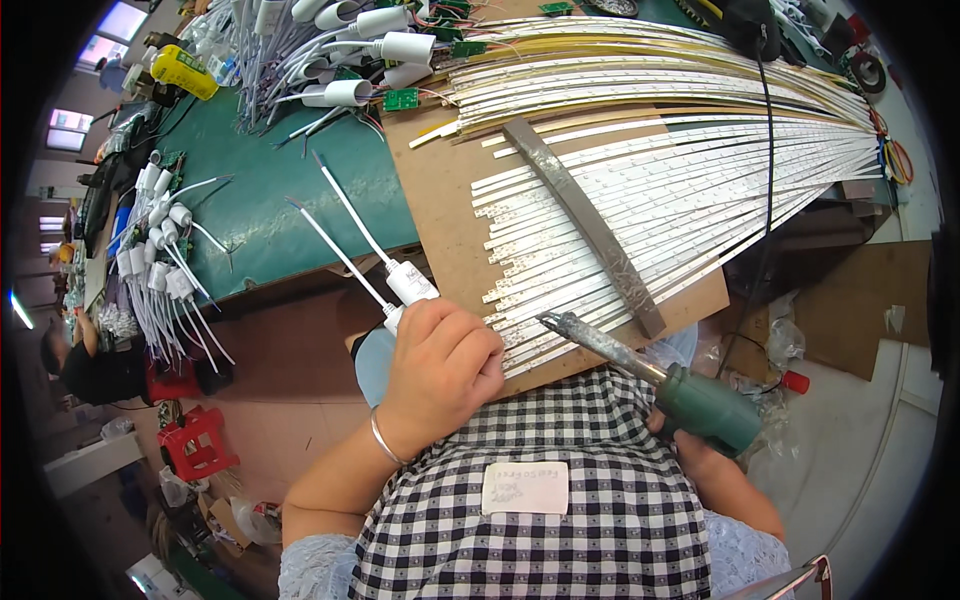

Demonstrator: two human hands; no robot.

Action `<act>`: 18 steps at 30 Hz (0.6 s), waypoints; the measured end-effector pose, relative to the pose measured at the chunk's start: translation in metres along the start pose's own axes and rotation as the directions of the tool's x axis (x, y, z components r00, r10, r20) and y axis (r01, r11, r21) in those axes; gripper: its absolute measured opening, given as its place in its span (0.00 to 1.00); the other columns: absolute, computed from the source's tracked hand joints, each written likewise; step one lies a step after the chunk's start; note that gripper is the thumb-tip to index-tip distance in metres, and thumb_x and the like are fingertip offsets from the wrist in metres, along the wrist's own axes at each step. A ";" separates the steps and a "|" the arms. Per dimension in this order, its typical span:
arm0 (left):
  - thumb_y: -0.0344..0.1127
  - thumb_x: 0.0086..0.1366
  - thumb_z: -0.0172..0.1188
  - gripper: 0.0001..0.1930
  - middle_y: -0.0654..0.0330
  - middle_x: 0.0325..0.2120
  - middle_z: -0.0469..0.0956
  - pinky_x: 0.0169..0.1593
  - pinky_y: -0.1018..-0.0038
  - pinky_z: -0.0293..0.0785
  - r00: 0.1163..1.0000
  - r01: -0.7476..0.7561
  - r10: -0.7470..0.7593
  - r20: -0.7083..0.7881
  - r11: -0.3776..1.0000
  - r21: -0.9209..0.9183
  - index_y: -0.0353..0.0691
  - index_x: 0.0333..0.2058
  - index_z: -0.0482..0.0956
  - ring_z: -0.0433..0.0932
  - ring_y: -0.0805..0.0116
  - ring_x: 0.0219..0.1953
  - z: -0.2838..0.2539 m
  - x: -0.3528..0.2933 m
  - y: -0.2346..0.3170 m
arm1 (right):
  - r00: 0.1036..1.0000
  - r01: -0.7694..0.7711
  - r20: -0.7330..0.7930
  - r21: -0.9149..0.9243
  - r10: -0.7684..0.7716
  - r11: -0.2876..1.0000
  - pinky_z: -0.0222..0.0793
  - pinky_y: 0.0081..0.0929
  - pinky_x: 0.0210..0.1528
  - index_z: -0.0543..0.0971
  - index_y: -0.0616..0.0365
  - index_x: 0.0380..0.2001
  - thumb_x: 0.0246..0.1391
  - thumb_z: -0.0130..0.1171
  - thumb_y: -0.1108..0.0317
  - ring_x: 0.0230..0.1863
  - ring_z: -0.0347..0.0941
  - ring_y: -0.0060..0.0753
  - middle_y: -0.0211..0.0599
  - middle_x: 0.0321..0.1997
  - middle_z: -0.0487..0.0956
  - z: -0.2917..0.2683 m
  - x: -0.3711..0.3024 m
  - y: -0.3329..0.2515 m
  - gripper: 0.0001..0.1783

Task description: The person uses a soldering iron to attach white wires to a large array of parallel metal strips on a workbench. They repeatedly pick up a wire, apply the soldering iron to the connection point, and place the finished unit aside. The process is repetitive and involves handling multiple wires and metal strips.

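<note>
My left hand [440,368], closed, grips white end caps [411,284] with cables at the left edge of the brown board [445,215]. Two white cables [345,205] run from them toward the upper left, their ends stripped to thin wires. A soldering iron [612,347] with a green handle is in my right hand [700,458], whose fingers are partly hidden behind the handle. Its tip lies over the near ends of the white LED strips [680,200], which fan out across the board. A dark metal bar [585,225] rests across the strips.
More white caps with cables and green circuit boards [401,99] are heaped at the back. Another bundle of capped cables [160,240] hangs over the left edge of the green table [290,200]. A black cord [770,150] crosses the strips. A yellow bottle [185,72] lies far left.
</note>
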State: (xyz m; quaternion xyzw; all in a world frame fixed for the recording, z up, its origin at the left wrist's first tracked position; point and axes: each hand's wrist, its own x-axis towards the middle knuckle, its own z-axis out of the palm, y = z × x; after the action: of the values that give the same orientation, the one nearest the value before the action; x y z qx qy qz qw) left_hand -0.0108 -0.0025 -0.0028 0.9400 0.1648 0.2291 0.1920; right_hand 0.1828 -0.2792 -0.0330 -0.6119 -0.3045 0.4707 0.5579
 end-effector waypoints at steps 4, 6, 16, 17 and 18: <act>0.23 0.40 0.64 0.12 0.62 0.28 0.74 0.41 0.66 0.69 1.000 0.011 -0.011 0.002 1.000 -0.012 0.42 0.26 0.75 0.72 0.57 0.37 0.002 -0.002 0.001 | 0.995 0.071 0.083 -0.168 -0.058 0.983 0.75 0.23 0.43 0.69 0.70 0.51 0.55 0.63 0.64 0.38 0.78 0.27 0.38 0.40 0.80 -0.001 0.010 -0.019 0.26; 0.22 0.40 0.64 0.12 0.62 0.29 0.75 0.41 0.65 0.69 1.000 0.013 -0.013 0.001 1.000 -0.023 0.42 0.26 0.75 0.72 0.56 0.38 0.003 -0.002 0.000 | 0.978 0.114 0.209 -0.448 -0.020 0.887 0.76 0.22 0.43 0.69 0.71 0.52 0.57 0.60 0.68 0.39 0.79 0.28 0.40 0.42 0.80 -0.004 0.012 -0.027 0.24; 0.20 0.42 0.63 0.13 0.58 0.32 0.76 0.46 0.63 0.72 0.998 0.044 -0.048 -0.042 0.995 -0.088 0.39 0.28 0.74 0.75 0.51 0.44 0.005 -0.006 -0.001 | 0.935 0.281 0.352 -0.644 -0.051 0.712 0.80 0.17 0.36 0.67 0.73 0.55 0.64 0.45 0.74 0.39 0.81 0.29 0.44 0.45 0.80 -0.011 0.016 -0.026 0.19; 0.20 0.42 0.63 0.13 0.58 0.33 0.76 0.47 0.63 0.73 0.998 0.040 -0.044 -0.041 0.995 -0.087 0.39 0.28 0.74 0.75 0.51 0.45 0.005 -0.006 -0.001 | 0.932 0.292 0.353 -0.606 -0.078 0.740 0.80 0.16 0.36 0.68 0.73 0.54 0.63 0.46 0.74 0.38 0.81 0.28 0.43 0.44 0.80 -0.010 0.017 -0.027 0.18; 0.20 0.42 0.63 0.12 0.58 0.33 0.76 0.47 0.63 0.73 0.998 0.037 -0.040 -0.038 0.996 -0.082 0.39 0.28 0.74 0.76 0.51 0.45 0.005 -0.007 -0.001 | 0.928 0.305 0.355 -0.563 -0.108 0.768 0.79 0.16 0.35 0.69 0.72 0.54 0.63 0.47 0.75 0.38 0.81 0.27 0.42 0.44 0.80 -0.007 0.020 -0.029 0.18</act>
State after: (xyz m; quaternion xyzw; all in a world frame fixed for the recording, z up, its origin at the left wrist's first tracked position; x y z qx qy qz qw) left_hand -0.0139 -0.0061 -0.0099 0.9233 0.1771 0.2504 0.2310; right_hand 0.2014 -0.2588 -0.0104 -0.6415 -0.5874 0.3701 0.3263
